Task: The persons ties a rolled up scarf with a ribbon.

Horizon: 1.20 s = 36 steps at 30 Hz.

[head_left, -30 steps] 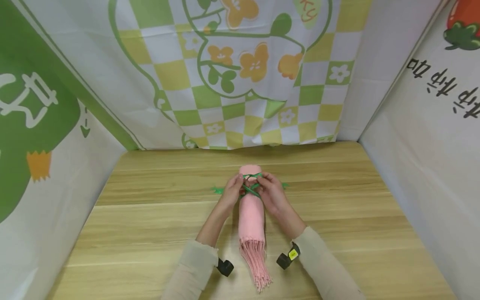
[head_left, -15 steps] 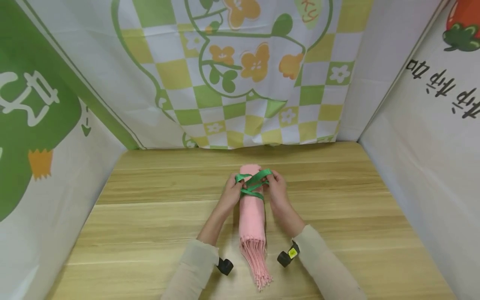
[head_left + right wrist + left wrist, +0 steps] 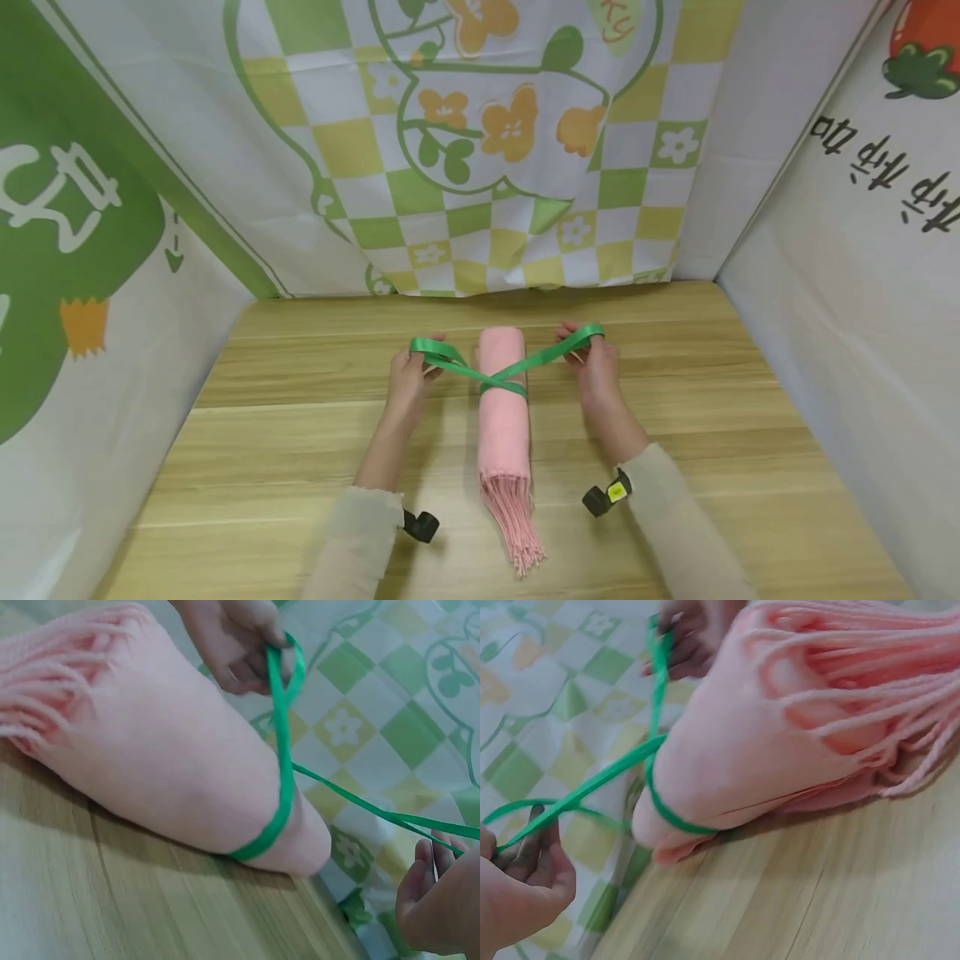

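A rolled pink scarf point(image 3: 503, 437) lies lengthwise in the middle of the table, its fringe point(image 3: 513, 521) towards the person. Round its upper part runs a green ribbon point(image 3: 542, 359), whose two ends cross on top of the roll. My left hand point(image 3: 406, 385) pinches one end out to the left. On the other side, my right hand point(image 3: 602, 383) pinches the opposite end, drawn out to the right. Both wrist views show the ribbon band point(image 3: 676, 816) lying against the scarf, with the two ends stretched away from it.
The wooden table point(image 3: 300, 467) meets a checked, flower-printed cloth point(image 3: 517, 225) at the back. Printed white-and-green panels point(image 3: 202, 250) stand along the left, and a white panel point(image 3: 847, 333) along the right. Small black cameras point(image 3: 422, 526) sit on both wrists.
Both hands have moved apart from over the scarf, left hand leftwards and right hand rightwards, drawing out the ribbon ends. The crossing now lies close on the roll; the scarf stays in place.
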{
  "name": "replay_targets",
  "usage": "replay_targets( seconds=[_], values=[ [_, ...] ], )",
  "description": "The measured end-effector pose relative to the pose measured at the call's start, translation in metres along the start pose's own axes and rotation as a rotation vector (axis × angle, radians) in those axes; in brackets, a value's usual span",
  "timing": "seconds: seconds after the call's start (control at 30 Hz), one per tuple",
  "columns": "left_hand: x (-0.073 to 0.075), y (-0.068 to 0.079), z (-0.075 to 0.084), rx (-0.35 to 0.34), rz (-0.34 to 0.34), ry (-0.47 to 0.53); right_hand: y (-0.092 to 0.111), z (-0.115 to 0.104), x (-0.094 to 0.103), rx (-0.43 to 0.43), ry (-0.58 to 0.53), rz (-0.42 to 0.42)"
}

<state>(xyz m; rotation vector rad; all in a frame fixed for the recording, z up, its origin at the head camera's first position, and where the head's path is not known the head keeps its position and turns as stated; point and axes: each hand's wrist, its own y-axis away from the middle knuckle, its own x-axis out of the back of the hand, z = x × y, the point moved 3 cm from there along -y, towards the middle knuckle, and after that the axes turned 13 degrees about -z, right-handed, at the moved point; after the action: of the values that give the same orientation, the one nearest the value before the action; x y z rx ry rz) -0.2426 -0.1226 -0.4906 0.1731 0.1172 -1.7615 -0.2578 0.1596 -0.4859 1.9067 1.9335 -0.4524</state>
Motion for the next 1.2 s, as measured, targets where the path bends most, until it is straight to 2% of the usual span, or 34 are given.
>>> replay_targets(
  seconds=[0.13,0.33,0.43,0.63,0.87,1.03,1.2],
  values=[
    [0.017,0.007,-0.001,0.024,0.056,0.165,0.001,-0.004,0.019,-0.068,-0.055,0.011],
    [0.034,0.016,-0.012,0.138,0.107,0.332,0.006,-0.004,0.047,-0.192,-0.34,0.019],
    [0.039,0.021,-0.018,0.18,0.128,0.384,0.007,-0.002,0.058,-0.237,-0.433,0.033],
    [0.041,0.022,-0.029,0.219,0.099,0.379,0.009,0.005,0.068,-0.31,-0.449,0.063],
    [0.041,0.022,-0.035,0.234,0.108,0.38,0.011,0.007,0.076,-0.327,-0.485,0.084],
    [0.042,0.024,-0.038,0.227,0.088,0.425,0.011,0.007,0.077,-0.332,-0.48,0.087],
    [0.043,0.027,-0.038,0.229,0.083,0.521,0.01,0.008,0.08,-0.343,-0.565,0.13]
  ],
)
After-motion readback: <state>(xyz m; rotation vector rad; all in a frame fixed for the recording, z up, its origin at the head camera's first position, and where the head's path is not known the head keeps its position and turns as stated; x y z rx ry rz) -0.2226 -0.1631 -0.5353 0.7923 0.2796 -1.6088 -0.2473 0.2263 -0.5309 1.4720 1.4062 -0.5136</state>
